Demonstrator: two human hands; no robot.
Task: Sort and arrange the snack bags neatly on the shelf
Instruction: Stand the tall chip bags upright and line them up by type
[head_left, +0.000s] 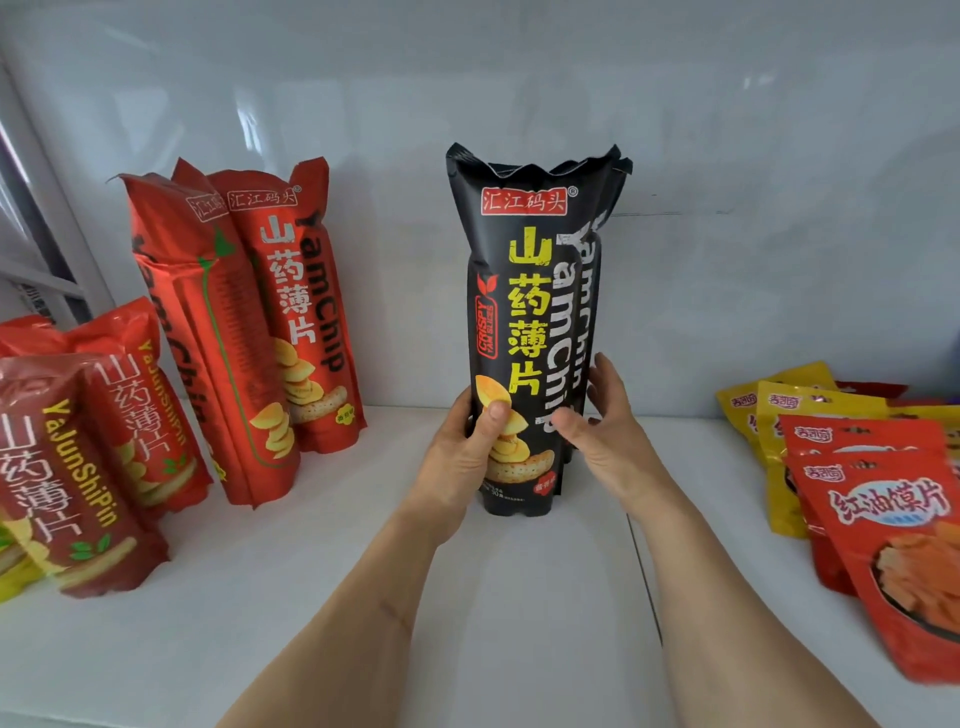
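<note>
A tall black yam chip bag (524, 291) stands upright in the middle of the white shelf (519, 597), with more black bags (597, 270) right behind it. My left hand (462, 457) grips the front bag's lower left side, thumb across its face. My right hand (597, 431) holds the lower right side of the black bags, thumb at the front and fingers behind. Two orange-red yam chip bags (234, 332) stand upright at the back left.
Dark red snack bags (78, 467) stand at the front left. Flat yellow pouches (789, 421) and red pouches (893, 545) lie overlapped at the right. The shelf's white back wall (727, 208) rises close behind the bags. A post (47, 208) stands at far left.
</note>
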